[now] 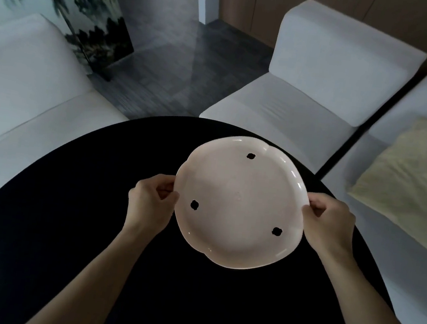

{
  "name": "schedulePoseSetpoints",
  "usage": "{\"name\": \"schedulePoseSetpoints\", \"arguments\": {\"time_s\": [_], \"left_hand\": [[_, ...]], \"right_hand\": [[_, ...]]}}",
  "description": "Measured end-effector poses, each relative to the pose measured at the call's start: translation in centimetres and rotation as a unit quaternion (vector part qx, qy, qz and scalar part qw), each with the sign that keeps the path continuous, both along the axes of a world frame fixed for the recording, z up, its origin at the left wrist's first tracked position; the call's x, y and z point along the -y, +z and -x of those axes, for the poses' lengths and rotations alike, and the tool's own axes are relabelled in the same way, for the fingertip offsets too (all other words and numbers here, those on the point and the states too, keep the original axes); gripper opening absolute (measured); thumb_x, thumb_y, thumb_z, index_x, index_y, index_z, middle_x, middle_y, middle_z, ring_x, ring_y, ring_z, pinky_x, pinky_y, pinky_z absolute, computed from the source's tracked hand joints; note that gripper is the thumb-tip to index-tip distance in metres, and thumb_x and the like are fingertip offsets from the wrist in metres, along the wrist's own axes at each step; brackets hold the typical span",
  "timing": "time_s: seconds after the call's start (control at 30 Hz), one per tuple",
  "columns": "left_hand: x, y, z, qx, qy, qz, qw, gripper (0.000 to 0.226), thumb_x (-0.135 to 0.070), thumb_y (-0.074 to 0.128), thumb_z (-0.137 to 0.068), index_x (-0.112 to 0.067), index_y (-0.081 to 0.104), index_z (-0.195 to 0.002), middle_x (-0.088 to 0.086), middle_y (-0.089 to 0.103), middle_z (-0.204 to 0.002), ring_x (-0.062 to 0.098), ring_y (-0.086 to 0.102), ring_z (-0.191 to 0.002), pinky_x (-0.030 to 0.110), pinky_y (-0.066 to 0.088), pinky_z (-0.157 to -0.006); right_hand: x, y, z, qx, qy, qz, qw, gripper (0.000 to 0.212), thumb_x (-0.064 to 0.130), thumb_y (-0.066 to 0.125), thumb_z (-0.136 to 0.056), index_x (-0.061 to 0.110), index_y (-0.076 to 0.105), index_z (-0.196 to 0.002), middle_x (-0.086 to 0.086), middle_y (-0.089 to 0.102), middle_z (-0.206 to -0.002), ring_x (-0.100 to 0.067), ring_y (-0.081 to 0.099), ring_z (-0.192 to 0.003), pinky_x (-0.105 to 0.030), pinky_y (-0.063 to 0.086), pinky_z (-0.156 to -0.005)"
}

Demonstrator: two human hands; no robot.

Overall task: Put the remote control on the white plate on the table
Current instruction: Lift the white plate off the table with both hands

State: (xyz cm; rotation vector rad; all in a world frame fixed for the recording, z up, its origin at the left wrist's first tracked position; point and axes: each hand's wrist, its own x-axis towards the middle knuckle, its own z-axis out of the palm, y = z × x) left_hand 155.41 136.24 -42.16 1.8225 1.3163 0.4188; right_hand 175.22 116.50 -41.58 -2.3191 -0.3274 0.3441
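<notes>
Round white glossy plate with scalloped rim and three small dark marks over round black table, toward far-right part; whether lifted or resting, cannot tell. Left hand pinches left rim; right hand pinches right rim. Remote control not visible. Bare tabletop left and near. White armless chairs just beyond far edge.

two bare forearms reach in from the bottom edge, no sleeves showing on either. the left hand and the right hand wear no gloves, rings, watch or bracelet. the fingers are bare too; the nails are too small to make out.
</notes>
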Motion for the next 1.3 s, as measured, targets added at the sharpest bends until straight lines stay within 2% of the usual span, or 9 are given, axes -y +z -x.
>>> {"name": "schedulePoseSetpoints", "arguments": {"time_s": [0.07, 0.17, 0.3, 0.5, 0.63, 0.87, 1.03, 1.17, 1.3], "left_hand": [[-0.2, 0.6, 0.9, 0.004, 0.003, -0.005, 1.0, 0.03, -0.005, 0.067, -0.078, -0.022, 0.078, -0.101, -0.009, 0.076, -0.082, 0.005, 0.071, -0.078, 0.036, 0.06, -0.082], [-0.4, 1.6, 2.6, 0.01, 0.013, -0.006, 1.0, 0.031, -0.004, 0.066, -0.079, -0.02, 0.077, -0.102, -0.008, 0.075, -0.082, 0.008, 0.071, -0.079, 0.039, 0.06, -0.083], [-0.3, 2.5, 6.0, 0.012, 0.004, -0.014, 1.0, 0.03, -0.005, 0.067, -0.079, -0.021, 0.078, -0.101, -0.008, 0.075, -0.083, 0.008, 0.071, -0.08, 0.04, 0.06, -0.084], [0.8, 3.7, 11.6, 0.03, -0.017, -0.024, 0.999, 0.028, -0.006, 0.067, -0.077, -0.023, 0.078, -0.097, -0.007, 0.077, -0.081, 0.007, 0.072, -0.075, 0.041, 0.06, -0.082], [2.0, 4.2, 15.7, 0.043, -0.033, -0.02, 0.998, 0.028, -0.005, 0.067, -0.078, -0.024, 0.079, -0.096, -0.008, 0.078, -0.08, -0.001, 0.071, -0.075, 0.039, 0.061, -0.082], [3.5, 2.8, 21.4, 0.049, -0.047, -0.015, 0.998, 0.029, -0.006, 0.065, -0.077, -0.025, 0.08, -0.094, -0.007, 0.079, -0.08, 0.005, 0.074, -0.079, 0.039, 0.061, -0.082], [4.1, 1.1, 24.1, 0.034, -0.059, -0.004, 0.998, 0.029, -0.007, 0.065, -0.078, -0.025, 0.079, -0.096, -0.007, 0.079, -0.082, 0.006, 0.074, -0.081, 0.037, 0.06, -0.084], [4.5, 0.3, 24.9, 0.026, -0.058, 0.002, 0.998, 0.029, -0.008, 0.064, -0.078, -0.027, 0.079, -0.094, -0.007, 0.079, -0.08, 0.01, 0.074, -0.082, 0.039, 0.059, -0.085], [4.6, -0.3, 24.6, 0.025, -0.065, 0.004, 0.998, 0.031, -0.007, 0.063, -0.078, -0.027, 0.079, -0.095, -0.006, 0.079, -0.081, 0.011, 0.074, -0.083, 0.039, 0.059, -0.086]], "right_hand": [[-0.1, 0.7, 0.8, 0.005, -0.004, -0.017, 1.0, 0.025, -0.004, 0.057, -0.083, 0.01, 0.075, -0.094, 0.003, 0.067, -0.074, 0.003, 0.06, -0.071, -0.002, 0.041, -0.051], [-0.3, 1.7, 2.7, 0.006, -0.006, -0.033, 0.999, 0.026, -0.004, 0.058, -0.083, 0.011, 0.076, -0.095, 0.003, 0.069, -0.076, 0.002, 0.061, -0.072, 0.006, 0.038, -0.053], [0.0, 3.3, 6.0, 0.013, -0.003, -0.038, 0.999, 0.026, -0.003, 0.059, -0.084, 0.01, 0.076, -0.098, 0.0, 0.07, -0.079, 0.002, 0.061, -0.071, -0.005, 0.041, -0.053], [2.4, 5.2, 12.2, 0.012, -0.02, -0.037, 0.999, 0.025, -0.002, 0.061, -0.085, 0.01, 0.075, -0.102, -0.002, 0.071, -0.085, -0.004, 0.062, -0.072, -0.008, 0.038, -0.061], [4.5, 5.7, 16.9, 0.012, -0.028, -0.036, 0.999, 0.022, 0.002, 0.06, -0.089, 0.011, 0.076, -0.1, 0.001, 0.069, -0.08, 0.003, 0.059, -0.071, -0.007, 0.036, -0.06], [6.8, 3.6, 23.2, 0.0, -0.053, -0.048, 0.997, 0.021, 0.004, 0.06, -0.091, 0.01, 0.076, -0.103, 0.001, 0.069, -0.081, 0.001, 0.06, -0.072, -0.009, 0.038, -0.061], [7.9, 1.4, 26.2, -0.012, -0.061, -0.048, 0.997, 0.021, 0.005, 0.061, -0.088, 0.013, 0.078, -0.097, 0.012, 0.069, -0.073, 0.005, 0.065, -0.063, 0.002, 0.042, -0.056], [8.0, 0.7, 27.1, -0.024, -0.068, -0.037, 0.997, 0.021, 0.006, 0.061, -0.088, 0.012, 0.078, -0.099, 0.015, 0.067, -0.071, 0.002, 0.063, -0.066, -0.008, 0.04, -0.06], [7.8, 0.6, 27.0, -0.013, -0.077, -0.026, 0.997, 0.021, 0.006, 0.06, -0.091, 0.009, 0.077, -0.103, 0.011, 0.065, -0.073, -0.003, 0.06, -0.07, -0.01, 0.038, -0.063]]}}
